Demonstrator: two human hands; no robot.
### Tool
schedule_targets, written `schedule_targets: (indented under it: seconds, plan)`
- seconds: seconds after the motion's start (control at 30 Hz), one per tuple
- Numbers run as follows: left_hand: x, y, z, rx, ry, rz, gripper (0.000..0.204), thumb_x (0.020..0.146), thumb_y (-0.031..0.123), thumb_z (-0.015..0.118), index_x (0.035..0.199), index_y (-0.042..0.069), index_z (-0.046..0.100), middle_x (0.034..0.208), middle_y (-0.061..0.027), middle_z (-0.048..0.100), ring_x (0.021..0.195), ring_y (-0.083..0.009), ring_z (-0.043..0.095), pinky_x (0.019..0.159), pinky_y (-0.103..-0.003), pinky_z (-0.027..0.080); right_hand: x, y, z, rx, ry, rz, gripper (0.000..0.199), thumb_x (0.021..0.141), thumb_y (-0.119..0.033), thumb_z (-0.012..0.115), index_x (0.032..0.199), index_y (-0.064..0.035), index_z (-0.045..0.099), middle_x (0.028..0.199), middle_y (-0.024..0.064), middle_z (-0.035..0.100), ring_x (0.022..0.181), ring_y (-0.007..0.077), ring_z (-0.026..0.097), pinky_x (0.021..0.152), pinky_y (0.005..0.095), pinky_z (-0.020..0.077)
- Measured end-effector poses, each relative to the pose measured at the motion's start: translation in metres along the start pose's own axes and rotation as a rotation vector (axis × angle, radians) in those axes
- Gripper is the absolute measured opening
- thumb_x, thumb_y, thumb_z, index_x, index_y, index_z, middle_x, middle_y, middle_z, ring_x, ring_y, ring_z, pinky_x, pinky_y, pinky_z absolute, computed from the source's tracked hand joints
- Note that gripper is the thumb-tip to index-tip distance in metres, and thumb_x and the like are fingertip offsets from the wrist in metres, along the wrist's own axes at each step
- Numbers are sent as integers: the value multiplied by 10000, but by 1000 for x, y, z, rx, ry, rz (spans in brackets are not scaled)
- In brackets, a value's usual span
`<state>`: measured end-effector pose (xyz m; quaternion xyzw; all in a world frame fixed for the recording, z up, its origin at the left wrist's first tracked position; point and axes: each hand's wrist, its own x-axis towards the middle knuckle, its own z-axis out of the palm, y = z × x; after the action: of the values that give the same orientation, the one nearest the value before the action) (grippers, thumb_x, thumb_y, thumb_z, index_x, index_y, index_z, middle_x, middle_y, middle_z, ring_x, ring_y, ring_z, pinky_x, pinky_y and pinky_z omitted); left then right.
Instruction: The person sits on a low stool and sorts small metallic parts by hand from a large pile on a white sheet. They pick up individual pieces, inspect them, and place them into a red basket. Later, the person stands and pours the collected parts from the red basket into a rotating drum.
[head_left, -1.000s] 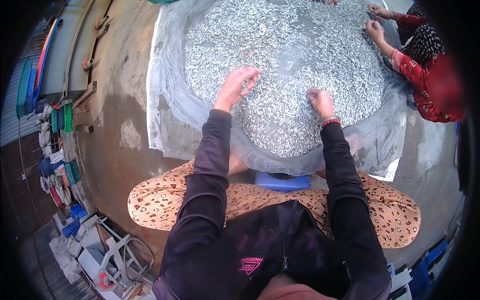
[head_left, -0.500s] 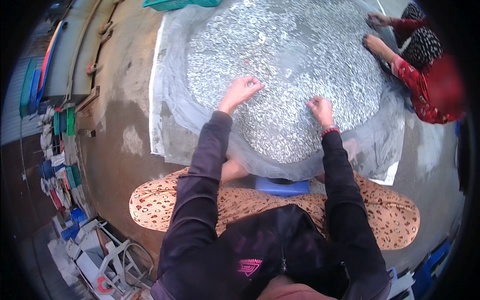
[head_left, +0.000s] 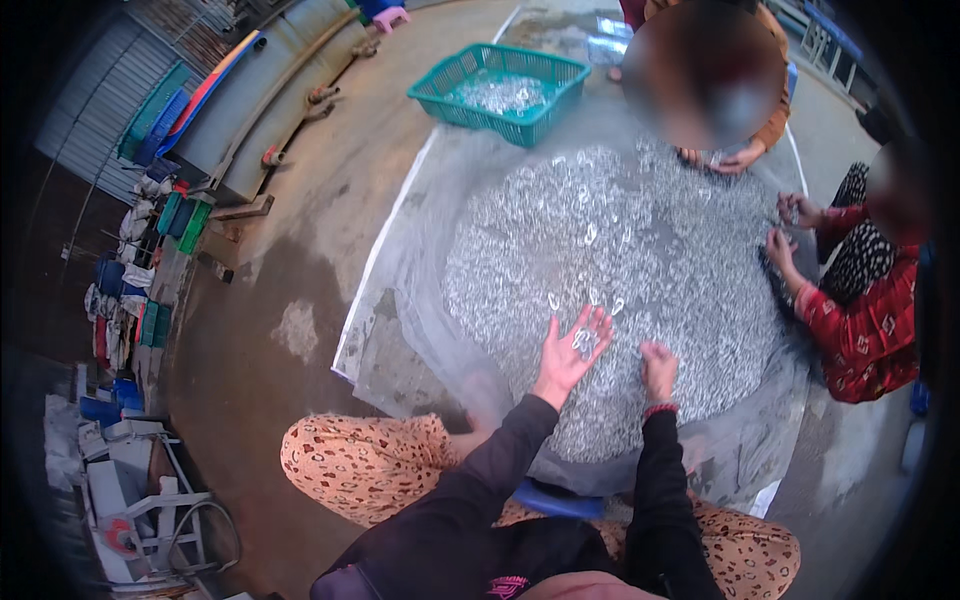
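Observation:
My left hand (head_left: 572, 352) is turned palm up with its fingers spread. Several small white looped pieces (head_left: 584, 343) lie on its palm and fingers. A few more such loops show just beyond the fingertips; I cannot tell whether they are in the air or lying down. To the right, my right hand (head_left: 658, 370) is closed, fingertips together, low over the pile; what it pinches is too small to make out. Below both hands spreads a wide layer of small silvery pieces, seemingly tiny fish (head_left: 520, 260), on a fine grey mesh net (head_left: 425, 325).
A green basket (head_left: 545, 130) holding more whitish pieces stands at the net's far edge. One co-worker's hands (head_left: 735, 160) work at the far side, another's red sleeves (head_left: 840, 330) reach in from the right. Crates and a grey metal frame (head_left: 165, 510) stand at left.
My left hand has gone from closed to spread and palm up, and is nearer my right hand. The view has shifted, bringing the whole green basket and a second co-worker in.

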<state>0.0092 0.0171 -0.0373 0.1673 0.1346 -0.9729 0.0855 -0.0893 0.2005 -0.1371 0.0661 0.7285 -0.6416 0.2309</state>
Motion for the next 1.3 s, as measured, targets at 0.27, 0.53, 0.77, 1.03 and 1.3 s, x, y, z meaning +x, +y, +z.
schedule_targets:
  seconds: [0.27, 0.53, 0.77, 1.03, 1.3]
  plan:
    - [24, -16, -53, 142, 94, -133, 678, 943, 562, 297, 1339, 22, 398, 1300, -164, 473, 1221, -386, 413, 1046, -541, 302, -8, -90, -6, 118, -255, -55, 391, 942, -299, 481, 1236, -50, 545, 854, 49, 546, 667, 135, 495, 641, 264, 433]
    - [57, -26, -22, -55, 252, -94, 390, 981, 376, 361, 1171, 78, 525, 1137, -157, 558, 1054, -301, 535, 916, -501, 442, -55, -142, 49, -841, -194, -761, 464, 804, -59, 582, 1262, -98, 522, 1256, 181, 501, 1231, 416, 401, 1013, 460, 343]
    - [175, 119, 230, 481, -380, 259, 493, 850, 156, 528, 1273, 3, 325, 1234, -246, 454, 1146, -380, 469, 936, -585, 406, -36, -163, -2, -732, 65, -682, 442, 847, -115, 594, 1276, -54, 510, 1259, 233, 488, 1185, 387, 458, 1002, 418, 371]
    - [143, 106, 145, 1857, 55, -18, 412, 845, 223, 606, 1177, -11, 533, 1066, -133, 614, 958, -231, 611, 814, -362, 515, -1, -115, -54, -817, 109, -305, 383, 819, -239, 648, 1136, -24, 621, 858, 176, 682, 798, 316, 658, 714, 375, 501]
    - [131, 25, -33, 2862, -249, 679, 418, 693, 272, 779, 1063, 114, 664, 1042, -191, 600, 963, -351, 601, 847, -416, 486, 0, -81, -42, -973, -75, -219, 334, 735, -206, 680, 1035, -58, 678, 915, 228, 656, 895, 311, 644, 800, 376, 511]
